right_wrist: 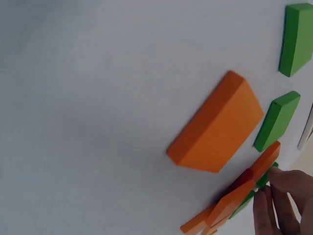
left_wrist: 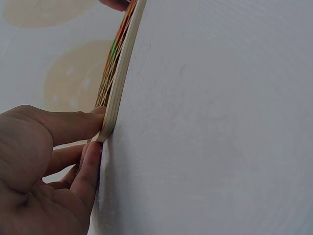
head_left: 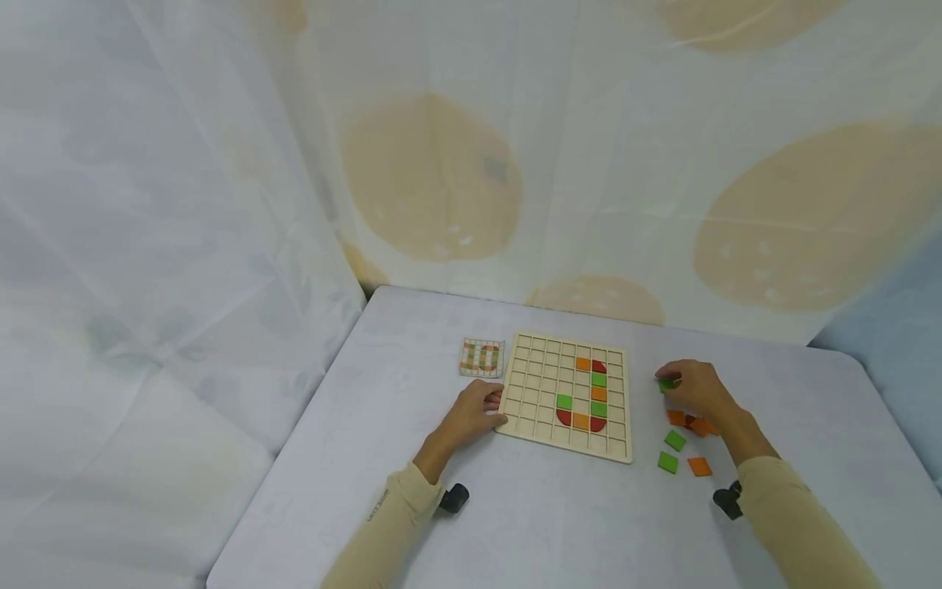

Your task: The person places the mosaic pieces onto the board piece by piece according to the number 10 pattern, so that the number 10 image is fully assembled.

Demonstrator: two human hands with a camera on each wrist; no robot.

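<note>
From the head camera, a wooden grid board (head_left: 565,394) is lying on the white table (head_left: 412,343), with a pattern card (head_left: 482,357) just beside it at its 9 o'clock. Eight tiles are already sitting in the cells, forming a hooked column in the right half; judging by the loose tiles (head_left: 675,442) still waiting at the board's 3 o'clock, the filling is only partly done. The right hand (head_left: 695,388) is pinching a green tile (head_left: 666,384) at its fingertips, just off the board's right edge. The left hand (head_left: 473,415) is resting against the board's left edge.

At the left wrist, the fingers (left_wrist: 78,126) are lying straight and pressing on the board's corner, steadying it.

At the right wrist, an orange tile (right_wrist: 217,131) is lying flat at 10 o'clock from the fingertips (right_wrist: 281,200), which are closing together beside a small heap of orange and green pieces (right_wrist: 234,203).
</note>
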